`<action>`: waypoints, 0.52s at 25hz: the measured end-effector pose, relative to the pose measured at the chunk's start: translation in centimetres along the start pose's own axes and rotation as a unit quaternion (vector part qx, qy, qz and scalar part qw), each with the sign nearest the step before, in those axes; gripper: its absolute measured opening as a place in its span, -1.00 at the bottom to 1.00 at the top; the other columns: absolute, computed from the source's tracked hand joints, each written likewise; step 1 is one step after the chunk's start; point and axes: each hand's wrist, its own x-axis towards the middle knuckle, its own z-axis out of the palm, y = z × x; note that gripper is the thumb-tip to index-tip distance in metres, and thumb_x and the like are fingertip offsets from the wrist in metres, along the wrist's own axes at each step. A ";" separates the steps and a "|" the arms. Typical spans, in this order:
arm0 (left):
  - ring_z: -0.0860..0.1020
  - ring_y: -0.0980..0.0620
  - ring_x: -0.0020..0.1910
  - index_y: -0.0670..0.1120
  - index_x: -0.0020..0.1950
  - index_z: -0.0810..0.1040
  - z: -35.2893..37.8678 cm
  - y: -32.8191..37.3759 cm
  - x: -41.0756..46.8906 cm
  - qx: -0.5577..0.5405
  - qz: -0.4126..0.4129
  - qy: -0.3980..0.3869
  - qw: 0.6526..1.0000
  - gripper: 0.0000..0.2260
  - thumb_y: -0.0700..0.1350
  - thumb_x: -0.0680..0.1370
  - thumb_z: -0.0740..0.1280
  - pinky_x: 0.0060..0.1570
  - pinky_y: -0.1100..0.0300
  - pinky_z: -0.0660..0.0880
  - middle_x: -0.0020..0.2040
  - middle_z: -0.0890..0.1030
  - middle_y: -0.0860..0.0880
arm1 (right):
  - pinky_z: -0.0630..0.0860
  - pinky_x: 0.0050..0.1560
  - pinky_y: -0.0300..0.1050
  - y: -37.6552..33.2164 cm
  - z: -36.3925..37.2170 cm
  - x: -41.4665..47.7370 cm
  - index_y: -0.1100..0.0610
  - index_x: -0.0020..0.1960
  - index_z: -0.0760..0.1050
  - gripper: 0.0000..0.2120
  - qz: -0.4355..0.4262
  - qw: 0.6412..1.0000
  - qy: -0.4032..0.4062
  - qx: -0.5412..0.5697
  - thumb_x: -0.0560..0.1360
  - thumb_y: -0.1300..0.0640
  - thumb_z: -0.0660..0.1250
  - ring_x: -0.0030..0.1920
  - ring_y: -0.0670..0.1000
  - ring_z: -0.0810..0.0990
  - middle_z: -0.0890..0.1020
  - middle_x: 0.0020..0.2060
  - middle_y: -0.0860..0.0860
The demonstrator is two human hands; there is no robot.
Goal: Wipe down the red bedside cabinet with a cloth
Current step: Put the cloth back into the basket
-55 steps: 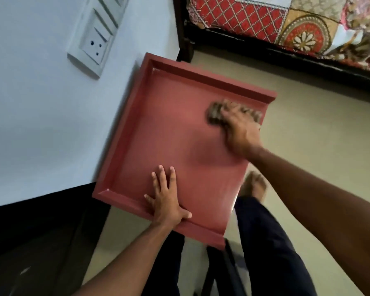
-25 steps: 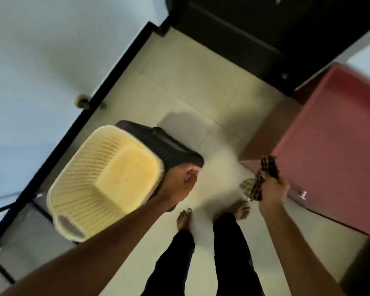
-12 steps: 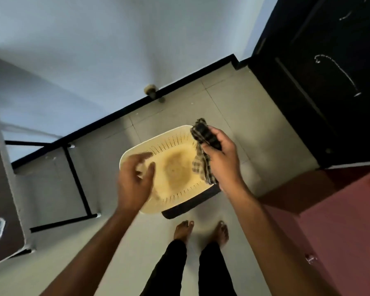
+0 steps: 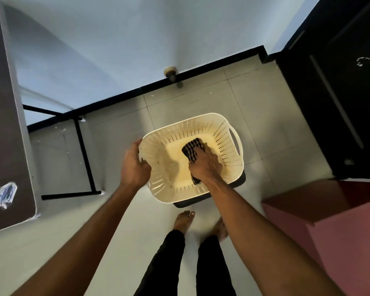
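Note:
My right hand (image 4: 204, 166) is shut on a dark checked cloth (image 4: 193, 150) and presses it against the inside floor of a cream perforated plastic basket (image 4: 224, 133). My left hand (image 4: 134, 165) grips the basket's left rim. The basket rests on a dark low stand on the floor, just in front of my bare feet. The red bedside cabinet (image 4: 338, 229) shows only as a corner at the lower right, apart from both hands.
A dark table top (image 4: 2, 124) with black metal legs (image 4: 83, 150) stands at the left. A black door (image 4: 338, 92) fills the upper right. A door stopper (image 4: 170, 74) sits at the black skirting by the pale wall. Tiled floor surrounds the basket.
I have turned away from the cabinet's top to the basket. My right hand has lowered the cloth into the basket, and my left hand has closed on the rim.

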 end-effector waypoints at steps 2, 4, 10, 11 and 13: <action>0.42 -0.11 0.28 -0.04 0.44 0.39 -0.4 0.7 -0.6 0.085 0.092 0.063 0.990 -0.49 -0.25 0.50 0.37 0.24 -0.02 0.45 0.31 0.44 -0.12 | 0.48 0.26 0.14 1.0 -0.6 -0.1 0.02 0.49 0.29 -0.43 0.000 0.999 0.018 0.050 0.52 0.07 0.37 0.36 0.16 0.41 0.34 0.46 0.07; 0.47 -0.03 0.16 -0.05 0.37 0.46 -0.4 2.4 -0.7 0.098 0.191 0.064 0.975 -0.58 -0.21 0.51 0.39 0.11 0.10 0.46 0.25 0.47 -0.09 | 0.42 0.23 -0.02 2.1 -1.8 -0.4 0.05 0.46 0.35 -0.48 0.003 0.994 0.060 0.093 0.52 0.16 0.35 0.30 0.11 0.45 0.45 0.34 0.07; 0.60 -0.07 0.10 -0.10 0.27 0.58 6.7 5.0 2.9 0.121 0.184 -0.189 0.957 -0.70 -0.29 0.56 0.29 0.08 0.22 0.46 0.19 0.62 -0.09 | 0.57 0.15 0.08 3.2 -2.4 -0.2 0.07 0.35 0.46 -0.59 0.059 0.993 -0.006 0.106 0.50 0.18 0.36 0.12 0.13 0.58 0.62 0.10 0.05; 0.58 -0.12 0.17 -0.13 0.31 0.57 8.2 5.0 3.8 0.164 0.225 -0.218 0.935 -0.67 -0.30 0.56 0.27 0.15 0.19 0.43 0.23 0.61 -0.13 | 0.59 0.11 0.08 3.2 -2.1 0.1 0.07 0.30 0.48 -0.62 0.060 0.994 -0.009 0.096 0.49 0.15 0.37 0.09 0.14 0.59 0.63 0.04 0.06; 0.53 -0.17 0.25 -0.11 0.39 0.50 10.1 5.0 5.7 0.246 0.323 -0.252 0.878 -0.62 -0.27 0.57 0.28 0.27 0.03 0.45 0.29 0.58 -0.15 | 0.59 0.04 0.03 2.8 -1.8 0.4 0.08 0.17 0.53 -0.72 0.060 0.996 0.008 0.068 0.47 0.11 0.38 0.05 0.15 0.61 0.64 -0.01 0.07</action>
